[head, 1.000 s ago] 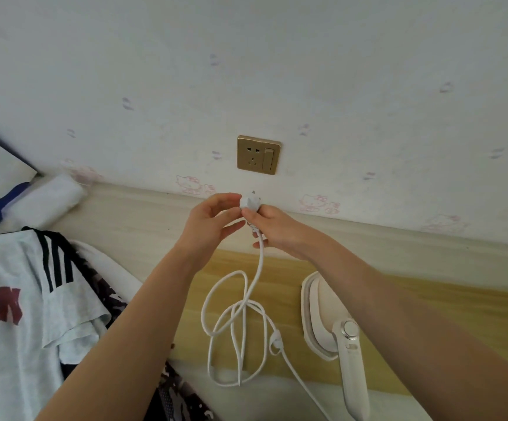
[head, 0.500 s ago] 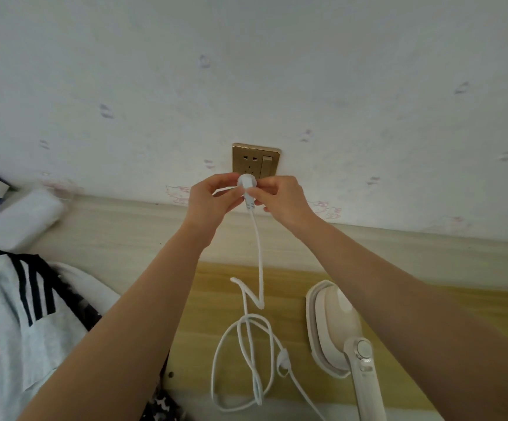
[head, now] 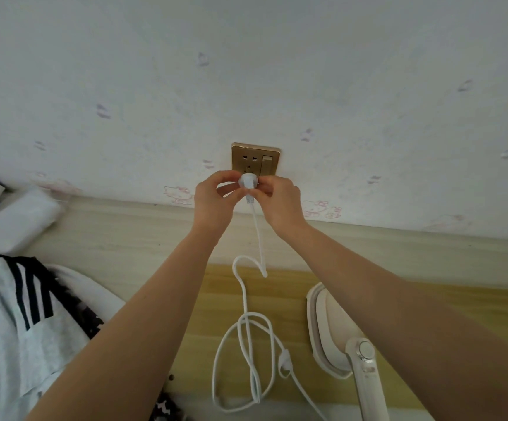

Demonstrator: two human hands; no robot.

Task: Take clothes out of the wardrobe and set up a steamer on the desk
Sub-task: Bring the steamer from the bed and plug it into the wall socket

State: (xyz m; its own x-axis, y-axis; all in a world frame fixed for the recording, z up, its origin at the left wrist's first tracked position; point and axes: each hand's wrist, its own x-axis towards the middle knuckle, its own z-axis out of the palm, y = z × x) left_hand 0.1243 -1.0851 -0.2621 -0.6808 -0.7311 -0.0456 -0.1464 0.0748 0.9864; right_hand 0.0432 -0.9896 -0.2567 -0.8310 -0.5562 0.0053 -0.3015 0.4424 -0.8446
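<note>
Both my left hand point(head: 213, 197) and right hand point(head: 280, 199) pinch the small plug point(head: 248, 181) at frame centre, below the socket point(head: 255, 159); it's light, rigid, best gripped by its body, the cord point(head: 246, 302) limp.

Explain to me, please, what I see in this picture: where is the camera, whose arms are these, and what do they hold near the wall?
There is no machine here. The camera sits on a person's head and looks forward and down, so the two bare arms are the wearer's own. The left hand and the right hand pinch a white plug together with their fingers, just below a gold wall socket; it is not yet pushed in. The plug's white cord hangs down and lies in loose loops on the wooden desk. It seems to lead to the cream handheld steamer lying on the desk at the right. At the left lie clothes, with a grey T-shirt with black stripes on top.
</note>
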